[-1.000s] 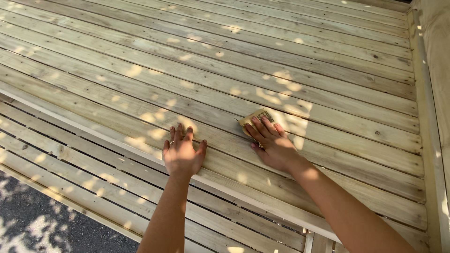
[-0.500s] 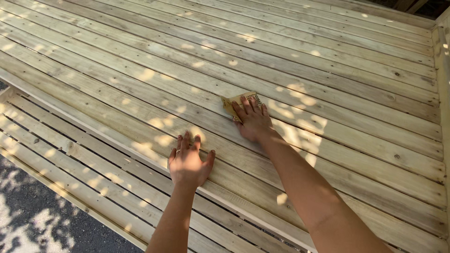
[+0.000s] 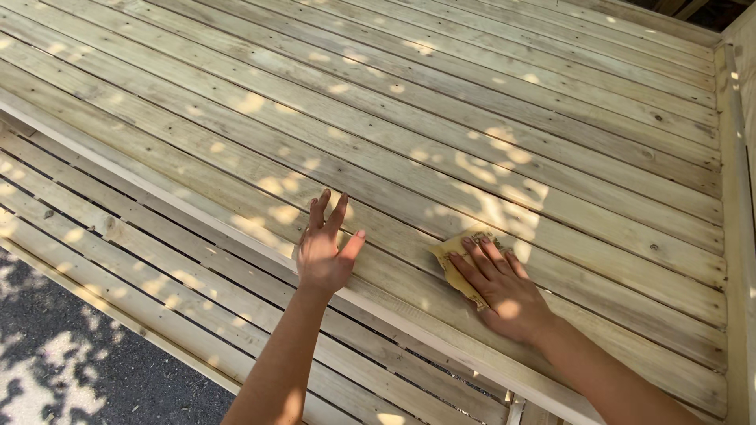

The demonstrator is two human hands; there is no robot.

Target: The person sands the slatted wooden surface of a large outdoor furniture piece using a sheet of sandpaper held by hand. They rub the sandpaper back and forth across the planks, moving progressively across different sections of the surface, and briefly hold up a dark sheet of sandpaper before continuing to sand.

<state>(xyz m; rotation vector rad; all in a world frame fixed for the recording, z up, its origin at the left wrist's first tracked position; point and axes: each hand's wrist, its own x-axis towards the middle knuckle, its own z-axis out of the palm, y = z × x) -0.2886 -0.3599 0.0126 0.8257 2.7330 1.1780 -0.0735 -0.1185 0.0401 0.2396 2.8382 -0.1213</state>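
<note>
Sandpaper (image 3: 455, 264) under right hand (image 3: 504, 291), wooden deck (image 3: 551, 118).
Right hand pressed flat on it; left hand (image 3: 324, 252) spread open on boards, left, apart.

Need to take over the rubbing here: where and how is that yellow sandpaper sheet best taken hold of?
Probably by its far-left corner, coming from above and the far side. The sandpaper sheet lies flat on the wooden deck boards, pinned under the right hand, whose fingers cover most of it; only the left edge and far corner show. Being thin and flat, it needs that corner pinched up, or a flat palm pressed on top.
</note>
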